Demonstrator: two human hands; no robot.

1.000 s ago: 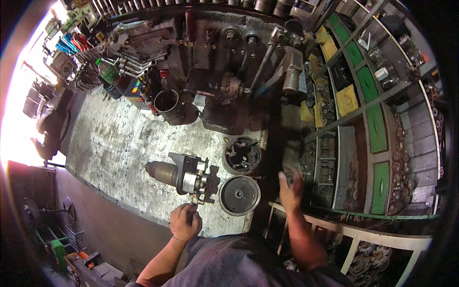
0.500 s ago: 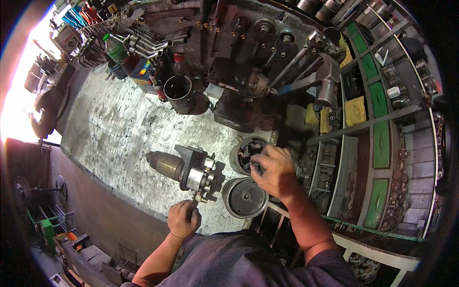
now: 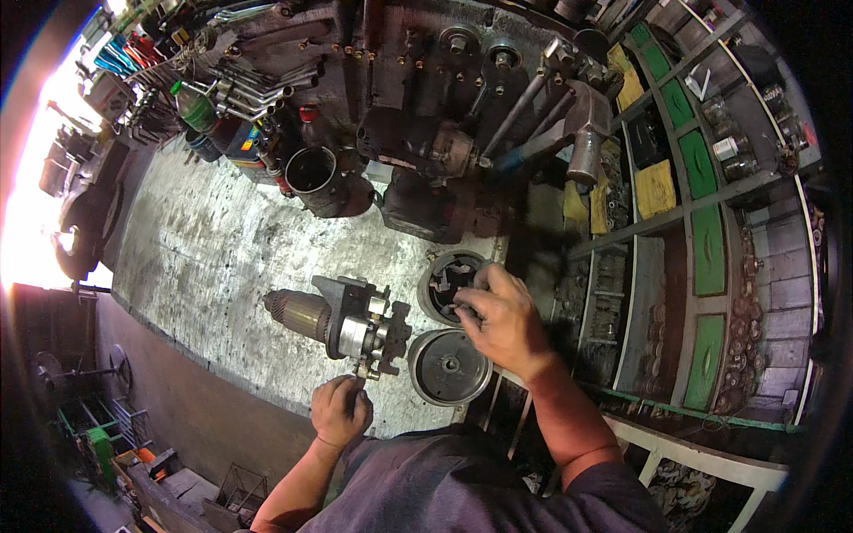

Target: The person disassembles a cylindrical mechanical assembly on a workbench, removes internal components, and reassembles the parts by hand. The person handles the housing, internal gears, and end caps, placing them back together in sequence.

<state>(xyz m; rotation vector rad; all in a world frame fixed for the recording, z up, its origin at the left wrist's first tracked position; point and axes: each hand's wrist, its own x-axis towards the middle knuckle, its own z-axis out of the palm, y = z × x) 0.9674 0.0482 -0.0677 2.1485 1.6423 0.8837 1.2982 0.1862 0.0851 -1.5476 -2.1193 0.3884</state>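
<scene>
An electric motor armature lies on the metal bench top, its ribbed core to the left. Toward its right end it carries a dark bracket and a brush holder with shiny metal blocks. My left hand is curled closed just below the brush holder; whatever its fingers hold is hidden. My right hand reaches over a round metal can containing small metal parts. Its thumb and forefinger are pinched together at the can's near right side, and I cannot make out what is between them.
A round metal lid sits just nearer than the can. Farther back are an open tin, a bench vise, a large hammer and a green-capped bottle. Shelves with green drawers border the right side.
The view has shifted slightly, moving the background to the left. My right hand stays pinched over the can, its fingertips a little lower. My left hand keeps its place beside the brush holder.
</scene>
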